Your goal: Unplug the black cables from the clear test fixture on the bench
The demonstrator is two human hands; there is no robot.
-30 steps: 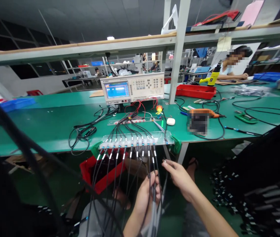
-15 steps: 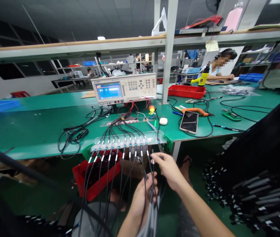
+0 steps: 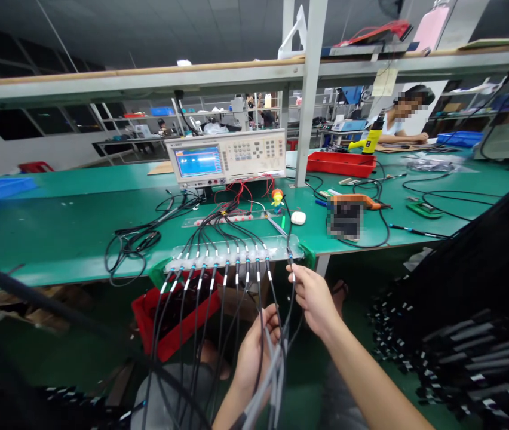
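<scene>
My right hand [image 3: 315, 297] pinches a black cable near its end, just below the right end of a clear connector strip [image 3: 236, 254]. The cable's tip meets the connector there. My left hand [image 3: 257, 346] is curled around a bundle of grey and black cables [image 3: 275, 373] lower down. A row of black cables with white tags and blue rings [image 3: 199, 286] hangs from the strip's front edge. Behind the strip, thin black wires run back to red leads under a bench meter [image 3: 227, 160] with a lit blue screen.
A phone [image 3: 345, 220], orange clamp [image 3: 373, 203], white case [image 3: 298, 218] and red tray [image 3: 342, 163] lie on the green table [image 3: 70, 239]. A red bin [image 3: 169, 328] stands below its edge. Many cables [image 3: 474, 358] hang at right. A person [image 3: 400, 122] sits across.
My right hand has moved right and up, bringing the cable end to the strip's right end. My left hand stays low by the bundle, whose grey cables have shifted.
</scene>
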